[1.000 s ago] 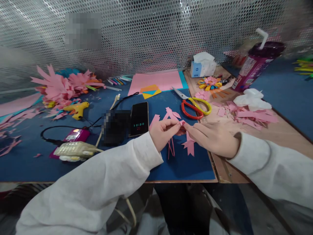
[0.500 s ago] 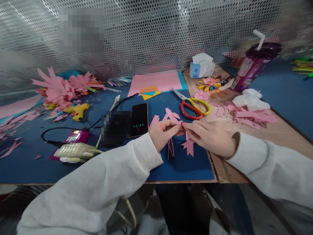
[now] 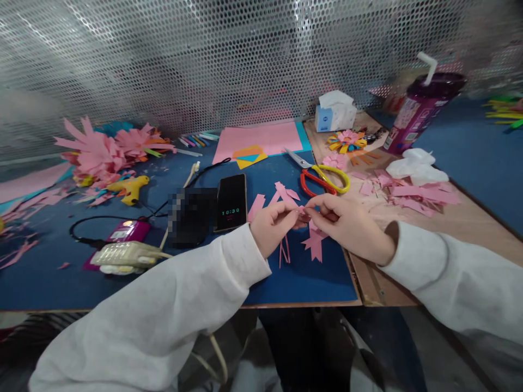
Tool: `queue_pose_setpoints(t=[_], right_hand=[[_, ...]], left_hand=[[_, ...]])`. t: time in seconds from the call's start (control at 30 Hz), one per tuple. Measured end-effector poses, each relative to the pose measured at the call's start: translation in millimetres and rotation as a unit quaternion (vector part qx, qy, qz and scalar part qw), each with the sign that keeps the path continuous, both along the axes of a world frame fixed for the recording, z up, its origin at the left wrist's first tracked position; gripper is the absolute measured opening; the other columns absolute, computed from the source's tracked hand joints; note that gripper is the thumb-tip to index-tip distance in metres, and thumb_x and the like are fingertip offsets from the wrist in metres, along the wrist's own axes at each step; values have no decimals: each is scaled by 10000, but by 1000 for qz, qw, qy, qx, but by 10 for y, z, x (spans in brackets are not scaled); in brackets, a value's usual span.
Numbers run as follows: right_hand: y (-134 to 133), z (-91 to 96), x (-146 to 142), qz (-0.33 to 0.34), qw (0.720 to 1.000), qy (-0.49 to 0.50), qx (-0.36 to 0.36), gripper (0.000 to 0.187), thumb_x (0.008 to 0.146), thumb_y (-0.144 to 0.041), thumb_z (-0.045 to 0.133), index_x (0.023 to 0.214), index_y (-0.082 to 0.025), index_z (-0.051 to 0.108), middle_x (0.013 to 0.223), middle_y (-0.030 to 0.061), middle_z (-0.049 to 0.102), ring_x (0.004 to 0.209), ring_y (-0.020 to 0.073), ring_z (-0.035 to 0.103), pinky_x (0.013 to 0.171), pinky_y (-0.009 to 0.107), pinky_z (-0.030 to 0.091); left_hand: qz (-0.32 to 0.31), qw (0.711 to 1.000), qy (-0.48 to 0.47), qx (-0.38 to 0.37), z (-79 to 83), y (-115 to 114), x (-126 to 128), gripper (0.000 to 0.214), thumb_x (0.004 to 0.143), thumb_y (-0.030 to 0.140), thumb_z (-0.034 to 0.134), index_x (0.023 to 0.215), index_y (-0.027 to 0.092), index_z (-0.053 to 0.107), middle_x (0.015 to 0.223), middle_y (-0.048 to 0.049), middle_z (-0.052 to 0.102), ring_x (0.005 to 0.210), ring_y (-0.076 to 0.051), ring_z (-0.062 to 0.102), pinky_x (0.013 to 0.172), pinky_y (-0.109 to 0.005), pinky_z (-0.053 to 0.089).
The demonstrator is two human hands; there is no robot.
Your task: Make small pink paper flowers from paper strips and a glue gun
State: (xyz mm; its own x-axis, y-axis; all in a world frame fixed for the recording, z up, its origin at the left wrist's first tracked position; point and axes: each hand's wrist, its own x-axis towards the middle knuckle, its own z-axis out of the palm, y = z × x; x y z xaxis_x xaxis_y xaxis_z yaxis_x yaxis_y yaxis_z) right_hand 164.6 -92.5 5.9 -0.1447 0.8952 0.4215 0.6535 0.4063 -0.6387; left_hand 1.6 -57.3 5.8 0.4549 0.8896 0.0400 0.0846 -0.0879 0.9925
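Note:
Above the blue mat (image 3: 302,286), both of my hands meet at a small pink paper piece (image 3: 301,209). My left hand (image 3: 272,228) is closed, pinching it between thumb and forefinger. From the other side, my right hand (image 3: 353,228) pinches its edge with thumb and fingertip; most of the piece is hidden by fingers. Pink paper strips (image 3: 314,247) with notched ends lie below and behind the hands. Just beyond my right hand rest scissors (image 3: 301,160) with one red and one yellow handle, blades pointing away.
Left of my hands lie a phone (image 3: 231,202), a power strip (image 3: 126,255) with cables, and a yellow glue gun (image 3: 133,189). Pink paper flowers (image 3: 102,149) pile at far left. A tissue box (image 3: 335,114), purple cup (image 3: 423,111) and paper scraps (image 3: 420,191) are at right.
My right hand's fingers have gone from stretched forward to more curled, with thumb and fingertip together at the pink paper. My left hand holds nearly the same place. The view has shifted slightly.

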Motion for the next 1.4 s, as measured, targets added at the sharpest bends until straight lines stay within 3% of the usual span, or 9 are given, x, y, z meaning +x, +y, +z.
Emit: queue_pose_setpoints(t=[0.1, 0.27, 0.4, 0.6, 0.8, 0.97, 1.1, 1.23, 1.4], right_hand=[[-8, -3, -16, 8, 998, 45, -49, 118, 833, -246, 512, 836, -159, 591, 506, -71, 409, 445, 79, 474, 447, 191, 361], [-18, -8, -32, 9, 997, 52, -64, 130, 850, -260, 504, 873, -162, 586, 521, -60, 466, 466, 93, 521, 458, 201, 379], [-14, 19, -36, 11, 996, 57, -70, 163, 865, -275, 495, 888, -154, 602, 542, -37, 526, 467, 90, 507, 452, 197, 385], [7, 39, -5, 45, 991, 83, -92, 186, 840, -294, 537, 905, -139, 616, 519, -66, 426, 431, 65, 372, 393, 182, 313], [2, 48, -7, 37, 988, 92, -115, 182, 840, -304, 539, 841, -142, 622, 560, -27, 531, 465, 80, 457, 426, 195, 361], [-38, 3, -29, 3, 999, 41, -34, 126, 829, -258, 547, 807, -157, 620, 476, -60, 483, 403, 65, 414, 408, 182, 335], [-51, -49, -20, 5, 996, -49, 72, 121, 838, -199, 515, 826, -163, 631, 518, -37, 579, 413, 66, 446, 449, 188, 357], [-34, -96, 15, 5, 971, -146, 188, 159, 859, -172, 494, 899, -162, 648, 630, -9, 664, 492, 89, 539, 505, 212, 385], [-32, -126, 58, -1, 929, -245, 279, 161, 882, -186, 492, 918, -165, 648, 685, 1, 680, 564, 107, 587, 510, 231, 374]], left_hand=[[-4, 1000, -6, -7, 0, 0, 2, 200, 729, 345, 634, 746, 147, 616, 737, -51, 702, 697, -170, 681, 729, -342, 559], [2, 999, -30, -26, -17, -8, 1, 241, 671, 348, 696, 742, 139, 600, 739, -56, 703, 698, -169, 683, 745, -335, 568], [8, 999, -29, -28, -24, 6, -8, 241, 667, 351, 695, 722, 139, 593, 721, -55, 702, 674, -164, 677, 725, -329, 571], [15, 1000, -21, -17, -26, 25, -20, 216, 690, 344, 669, 709, 145, 587, 684, -31, 690, 666, -163, 671, 712, -355, 554], [22, 999, -21, -28, -23, 7, -11, 226, 680, 344, 684, 682, 148, 571, 669, -30, 685, 659, -167, 672, 716, -365, 556], [17, 999, -14, -32, -10, 2, -11, 213, 673, 330, 682, 664, 154, 562, 645, -16, 674, 655, -168, 674, 728, -382, 558], [12, 999, -24, -32, -5, 4, -16, 184, 670, 302, 664, 636, 159, 554, 620, -7, 661, 631, -157, 666, 698, -354, 564], [12, 998, -33, -42, 0, 3, -16, 146, 668, 271, 650, 640, 159, 561, 599, -6, 655, 616, -155, 660, 687, -349, 565], [17, 998, -44, -52, 8, -5, -3, 131, 669, 260, 649, 645, 154, 577, 592, -6, 656, 604, -157, 662, 675, -344, 569]])
